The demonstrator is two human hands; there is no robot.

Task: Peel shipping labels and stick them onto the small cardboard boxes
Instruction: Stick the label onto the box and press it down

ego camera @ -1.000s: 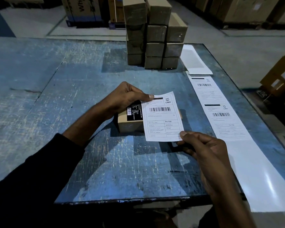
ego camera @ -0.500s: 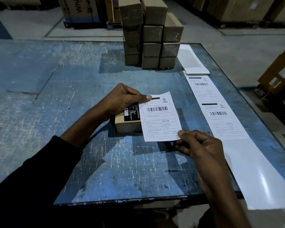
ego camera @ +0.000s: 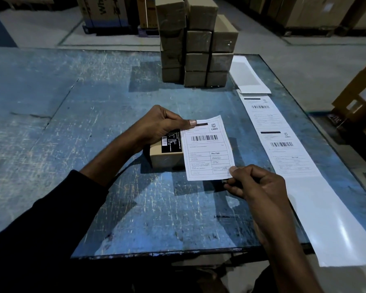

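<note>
A white shipping label [ego camera: 207,149] with a barcode is stretched over a small cardboard box [ego camera: 167,161] in the middle of the blue table [ego camera: 93,102]. My left hand [ego camera: 159,125] pinches the label's top left corner with the thumb on top. My right hand [ego camera: 260,189] pinches its bottom right corner. The box bears a black sticker [ego camera: 171,142] on its top, left of the label. The label hides the right part of the box, and I cannot tell whether it touches the box.
A long backing strip [ego camera: 283,149] with two more labels runs along the table's right side and over the front edge. A stack of several small boxes [ego camera: 197,49] stands at the back, a blank sheet [ego camera: 249,75] beside it. Large cartons stand on the floor beyond.
The label and both hands have stayed over the box, with hardly any shift. My left thumb has slid slightly along the label's top edge.
</note>
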